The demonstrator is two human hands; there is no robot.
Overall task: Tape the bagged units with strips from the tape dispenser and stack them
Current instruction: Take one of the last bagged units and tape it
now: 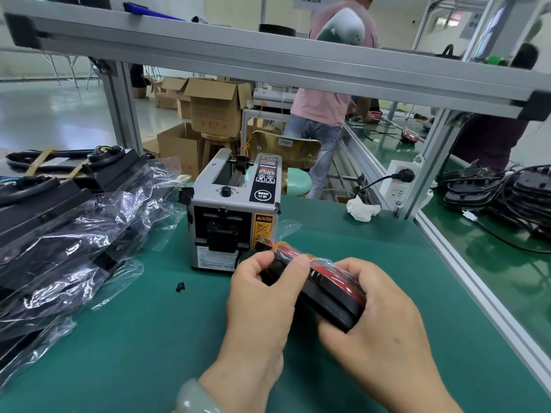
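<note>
A pale green bangle [193, 397] sits on the left wrist at the bottom edge. Above it, the left hand [262, 305] and right hand [378, 317] together hold one bagged unit [331, 290] over the green table [149, 338], just in front of the tape dispenser [235, 216].

The unit is a long black body with a finely ribbed side and a glossy red face along its top. It is wrapped in a clear, crinkled plastic bag. It lies tilted, with its far end pointing toward the dispenser's lower right corner. A yellowish tape strip [286, 245] bands that far end, and loose bag film sticks out beyond it.

The left fingers [298, 263] are curled, and thumb and forefinger pinch the unit's middle from the left side. The right fingers wrap round its near end, with the thumb lying along the upper edge.

The dispenser is a grey box with a black control panel, a dial and a yellow caution label. At the left, a heap of bagged black units [59, 234] spreads across the table. A small black scrap [180, 287] lies on the mat near the dispenser. A crumpled white wad [362, 210] rests at the table's far right corner.
</note>
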